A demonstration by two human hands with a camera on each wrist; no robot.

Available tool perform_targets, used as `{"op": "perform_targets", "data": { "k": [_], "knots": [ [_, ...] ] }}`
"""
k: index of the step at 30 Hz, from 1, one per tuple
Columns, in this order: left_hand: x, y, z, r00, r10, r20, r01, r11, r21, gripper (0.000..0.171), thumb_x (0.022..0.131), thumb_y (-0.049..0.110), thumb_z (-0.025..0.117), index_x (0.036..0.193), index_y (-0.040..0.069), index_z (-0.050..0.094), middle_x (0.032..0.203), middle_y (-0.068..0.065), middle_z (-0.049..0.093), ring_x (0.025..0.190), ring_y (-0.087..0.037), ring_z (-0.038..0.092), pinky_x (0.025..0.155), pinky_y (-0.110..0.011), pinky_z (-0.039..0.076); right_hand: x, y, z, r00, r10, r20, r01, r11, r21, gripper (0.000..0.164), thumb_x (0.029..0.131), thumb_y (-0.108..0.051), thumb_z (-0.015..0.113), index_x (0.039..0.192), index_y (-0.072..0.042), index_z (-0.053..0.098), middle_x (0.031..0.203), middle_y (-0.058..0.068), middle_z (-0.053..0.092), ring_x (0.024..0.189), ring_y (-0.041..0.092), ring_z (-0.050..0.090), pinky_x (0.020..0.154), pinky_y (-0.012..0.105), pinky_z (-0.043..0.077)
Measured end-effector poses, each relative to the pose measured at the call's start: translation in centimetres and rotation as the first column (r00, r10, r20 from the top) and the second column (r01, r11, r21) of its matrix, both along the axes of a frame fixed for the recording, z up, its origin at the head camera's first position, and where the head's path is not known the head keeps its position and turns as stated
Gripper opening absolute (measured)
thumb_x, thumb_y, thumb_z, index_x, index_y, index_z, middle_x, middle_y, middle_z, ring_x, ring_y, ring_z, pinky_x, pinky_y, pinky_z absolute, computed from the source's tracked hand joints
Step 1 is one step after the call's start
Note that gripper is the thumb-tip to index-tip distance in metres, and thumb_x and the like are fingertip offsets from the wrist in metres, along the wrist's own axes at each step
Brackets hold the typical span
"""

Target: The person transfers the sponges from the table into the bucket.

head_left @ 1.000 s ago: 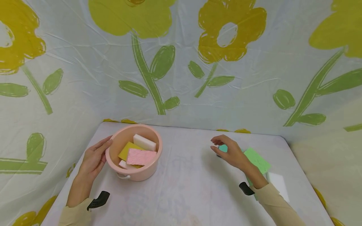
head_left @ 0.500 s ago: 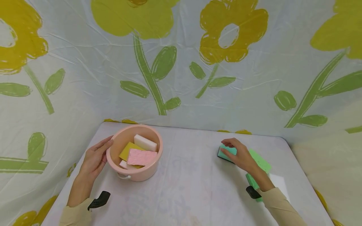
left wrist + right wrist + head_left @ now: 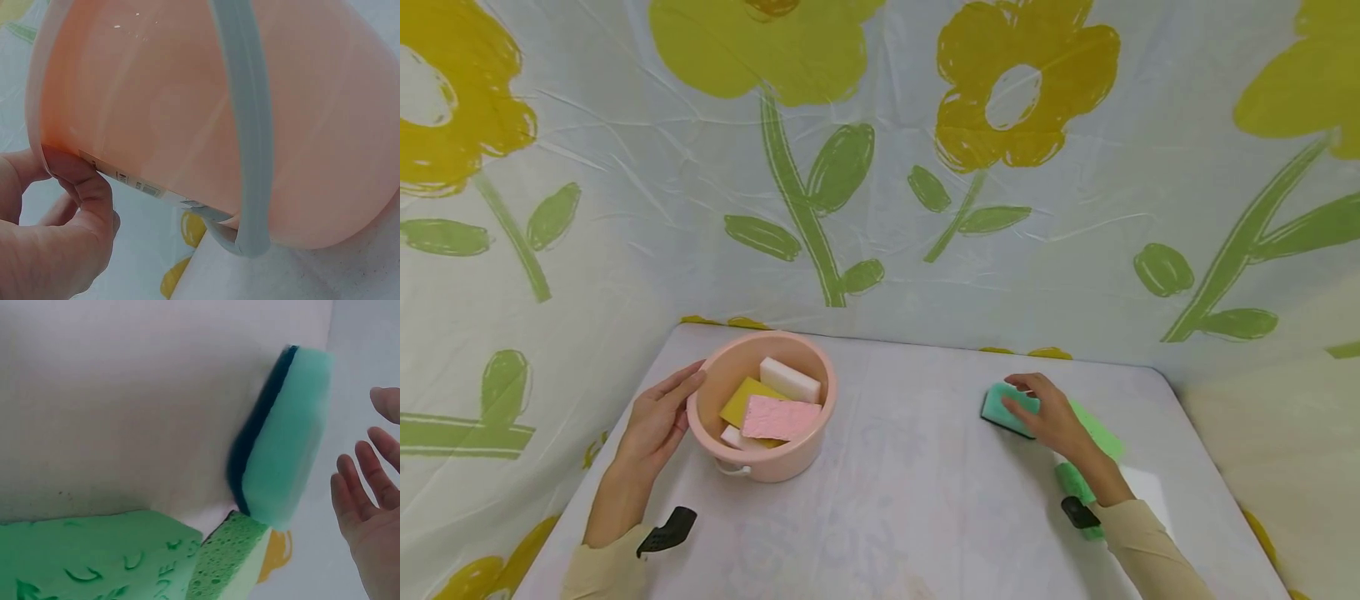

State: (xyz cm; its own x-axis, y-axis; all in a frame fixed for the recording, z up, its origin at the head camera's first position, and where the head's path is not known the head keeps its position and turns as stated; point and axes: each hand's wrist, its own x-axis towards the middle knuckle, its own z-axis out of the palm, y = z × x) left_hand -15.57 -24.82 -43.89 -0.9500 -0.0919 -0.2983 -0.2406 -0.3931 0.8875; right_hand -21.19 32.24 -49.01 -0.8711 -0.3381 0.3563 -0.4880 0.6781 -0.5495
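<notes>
A pink bucket [image 3: 767, 467] stands at the left of the table, its rim pinched between the left hand's [image 3: 651, 421] thumb and fingers. The left wrist view shows this hand [image 3: 69, 231] at the rim, the pale handle [image 3: 247, 125] crossing the bucket wall. Inside lie a pink sponge [image 3: 778, 417], a yellow sponge [image 3: 739, 404], a white block [image 3: 790, 380] and another pale piece [image 3: 741, 439]. At right, a teal sponge [image 3: 1003, 404] with a dark scouring layer rests on the table. The right hand [image 3: 1052, 421] hovers over it, fingers spread; the right wrist view shows this hand [image 3: 375, 519] apart from the sponge [image 3: 287, 431].
Beneath and beside the right forearm lie a light green sponge [image 3: 1103, 435], a darker green sponge [image 3: 1072, 483] and a white block [image 3: 1146, 487]. Embossed marks show on one green sponge [image 3: 87, 556]. Flower-patterned cloth [image 3: 880, 167] surrounds the table.
The right hand has moved rightward and slightly down, uncovering more of the teal sponge. The left hand keeps its hold on the bucket rim.
</notes>
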Motion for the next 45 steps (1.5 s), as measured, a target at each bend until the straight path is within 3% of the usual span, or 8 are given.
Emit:
{"op": "perform_targets", "data": {
  "k": [5,12,19,28,37,45],
  "knots": [
    [-0.1,0.1,-0.2,1.0,-0.001,-0.015,0.001,1.0,0.009,0.056,0.087,0.025,0.07,0.137,0.009,0.051,0.112,0.003,0.065,0.073,-0.003,0.059,0.063,-0.014,0.052,0.0,0.9,-0.6,0.999,-0.03,0.044,0.028,0.999,0.03,0.038,0.09,-0.013,0.065,0.122,0.006,0.055,0.117,0.022,0.054,0.104,0.037,0.052,0.084,0.053,0.046],
    [-0.1,0.1,-0.5,0.999,-0.016,-0.04,0.017,0.999,0.03,0.06,0.088,0.022,0.069,0.14,0.006,0.045,0.119,0.002,0.061,0.098,-0.006,0.063,0.08,-0.022,0.051,0.1,1.7,-1.3,0.994,-0.064,0.091,0.056,0.995,0.085,0.041,0.09,-0.011,0.065,0.124,0.009,0.053,0.119,0.026,0.052,0.107,0.041,0.05,0.087,0.056,0.043],
    [-0.1,0.1,-0.6,1.0,-0.015,-0.016,0.015,1.0,0.016,0.061,0.087,0.025,0.07,0.14,0.008,0.046,0.117,0.003,0.063,0.085,-0.004,0.062,0.067,-0.014,0.052,0.3,1.7,-0.8,0.983,-0.09,0.159,0.06,0.981,0.185,0.047,0.093,-0.017,0.062,0.128,0.011,0.049,0.123,0.031,0.051,0.115,0.049,0.042,0.093,0.061,0.037],
    [-0.2,0.1,-0.4,1.0,-0.002,-0.01,0.003,0.999,0.032,0.056,0.086,0.024,0.071,0.136,0.01,0.052,0.116,0.003,0.064,0.086,-0.004,0.063,0.074,-0.018,0.052,0.4,1.6,0.0,0.98,-0.081,0.179,0.049,0.982,0.18,0.046,0.088,-0.02,0.068,0.121,0.008,0.054,0.116,0.023,0.056,0.11,0.038,0.05,0.092,0.054,0.042],
    [-0.3,0.0,-0.4,1.0,-0.007,0.001,0.007,1.0,0.026,0.063,0.085,0.025,0.072,0.14,0.009,0.047,0.12,0.004,0.061,0.099,-0.007,0.064,0.083,-0.022,0.049,0.5,1.7,1.2,0.972,-0.032,0.232,-0.001,0.99,0.144,0.038,0.089,-0.027,0.067,0.117,-0.004,0.054,0.113,0.01,0.06,0.108,0.03,0.054,0.089,0.049,0.045],
    [-0.2,-0.2,-0.2,1.0,-0.005,0.001,0.005,1.0,0.023,0.062,0.085,0.026,0.072,0.14,0.009,0.047,0.116,0.003,0.063,0.077,-0.004,0.06,0.065,-0.014,0.052,0.8,1.1,2.4,0.974,0.031,0.226,-0.065,0.987,0.145,0.044,0.088,-0.022,0.069,0.124,0.0,0.057,0.119,0.01,0.061,0.107,0.03,0.058,0.089,0.048,0.048]
  ]
}}
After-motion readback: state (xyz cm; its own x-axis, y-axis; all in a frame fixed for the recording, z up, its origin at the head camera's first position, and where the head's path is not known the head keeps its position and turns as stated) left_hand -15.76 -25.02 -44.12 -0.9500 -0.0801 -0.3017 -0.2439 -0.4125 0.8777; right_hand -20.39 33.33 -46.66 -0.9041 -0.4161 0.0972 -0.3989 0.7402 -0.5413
